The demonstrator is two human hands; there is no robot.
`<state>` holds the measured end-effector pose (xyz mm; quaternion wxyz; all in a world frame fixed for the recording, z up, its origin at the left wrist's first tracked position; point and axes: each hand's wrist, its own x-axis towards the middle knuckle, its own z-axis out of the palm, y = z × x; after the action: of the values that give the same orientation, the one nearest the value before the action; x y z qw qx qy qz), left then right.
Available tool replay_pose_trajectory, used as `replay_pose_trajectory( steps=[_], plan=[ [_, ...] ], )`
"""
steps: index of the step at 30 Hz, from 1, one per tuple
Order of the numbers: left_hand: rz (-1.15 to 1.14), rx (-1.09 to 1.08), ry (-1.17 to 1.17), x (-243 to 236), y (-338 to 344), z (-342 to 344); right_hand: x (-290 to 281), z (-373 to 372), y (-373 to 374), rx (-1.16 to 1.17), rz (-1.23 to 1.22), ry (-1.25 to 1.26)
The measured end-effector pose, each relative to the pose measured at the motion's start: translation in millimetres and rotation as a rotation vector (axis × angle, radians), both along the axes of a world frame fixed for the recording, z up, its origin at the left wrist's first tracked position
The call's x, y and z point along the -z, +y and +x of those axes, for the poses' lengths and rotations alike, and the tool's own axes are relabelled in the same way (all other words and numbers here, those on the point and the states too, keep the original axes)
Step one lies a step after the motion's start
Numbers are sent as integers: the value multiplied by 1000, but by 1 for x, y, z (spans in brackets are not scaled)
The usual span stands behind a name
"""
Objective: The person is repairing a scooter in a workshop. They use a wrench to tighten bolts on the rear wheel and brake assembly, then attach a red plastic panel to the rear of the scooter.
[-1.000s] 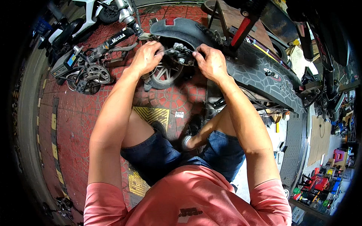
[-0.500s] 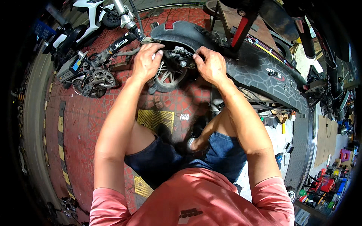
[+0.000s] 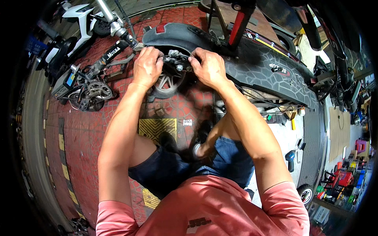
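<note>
An electric scooter lies in front of me, with its dark rear fender (image 3: 177,36) over the wheel area. My left hand (image 3: 147,67) is beside the left of a metal brake caliper (image 3: 177,59), its fingers curled inward. On the caliper's other side is my right hand (image 3: 208,69), thumb and forefinger bent in toward it. What the fingertips of either hand grip is hidden. Below the caliper a spoked wheel (image 3: 167,84) shows partly. The scooter's patterned deck (image 3: 267,74) runs off to the right.
A folded small electric bike (image 3: 94,88) lies on the red paving at left, with a white scooter (image 3: 80,23) behind it. A yellow ribbed plate (image 3: 157,129) lies by my feet. Several tools, including a blue power drill (image 3: 290,157), lie at right.
My left hand has shifted from the fender's edge to beside the caliper, its fingers curling more. The right hand stays by the caliper's right side. The whole view has shifted slightly.
</note>
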<state>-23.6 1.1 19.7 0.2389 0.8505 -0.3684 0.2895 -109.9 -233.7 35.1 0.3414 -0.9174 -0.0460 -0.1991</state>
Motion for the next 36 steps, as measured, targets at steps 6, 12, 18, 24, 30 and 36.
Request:
replay_pose_trajectory(
  steps=[6,12,18,24,30,36],
  plan=[
    [32,82,-2,1,10,3,2,0,1,9,10,-4],
    [82,136,6,5,17,10,10,4,-6,-12,-65,-41],
    [101,45,80,5,15,3,10,2,-7,-14,75,-44],
    [197,95,36,13,12,8,10,-3,-13,-12,94,5],
    [235,134,-13,17,10,7,11,0,-12,-19,57,22],
    [299,156,-24,26,15,13,3,-14,-14,72,111,-85]
  ],
)
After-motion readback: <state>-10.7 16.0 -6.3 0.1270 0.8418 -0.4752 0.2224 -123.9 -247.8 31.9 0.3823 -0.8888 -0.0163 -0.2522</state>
